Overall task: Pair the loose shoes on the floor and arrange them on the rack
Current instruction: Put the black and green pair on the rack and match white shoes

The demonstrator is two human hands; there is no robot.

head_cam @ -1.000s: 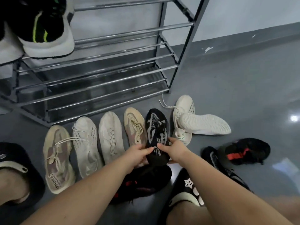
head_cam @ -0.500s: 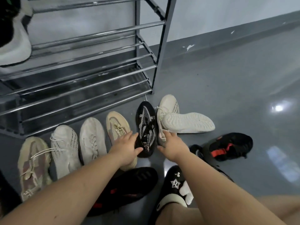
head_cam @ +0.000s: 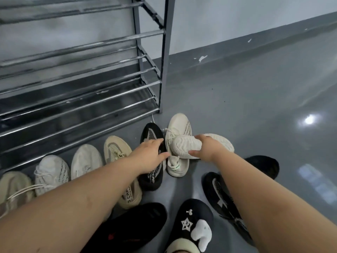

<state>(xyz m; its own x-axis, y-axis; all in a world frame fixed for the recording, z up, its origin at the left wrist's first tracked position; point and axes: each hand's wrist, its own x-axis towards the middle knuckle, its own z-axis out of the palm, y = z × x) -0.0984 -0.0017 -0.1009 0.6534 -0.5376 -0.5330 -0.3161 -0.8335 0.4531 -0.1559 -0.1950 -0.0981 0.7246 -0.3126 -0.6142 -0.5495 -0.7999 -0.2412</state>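
A: What have your hands got?
B: Your right hand grips the overturned white shoe lying across its mate; your left hand, fingers straight, rests on the black shoe.
A: Progress?
B: Early, I'd judge. Shoes line the floor at nine o'clock; the rack at eleven shows none.

The grey floor had a glossy finish and caught a bright spot of light at the right. A dark grey skirting band, chipped white in places, ran below the pale wall.
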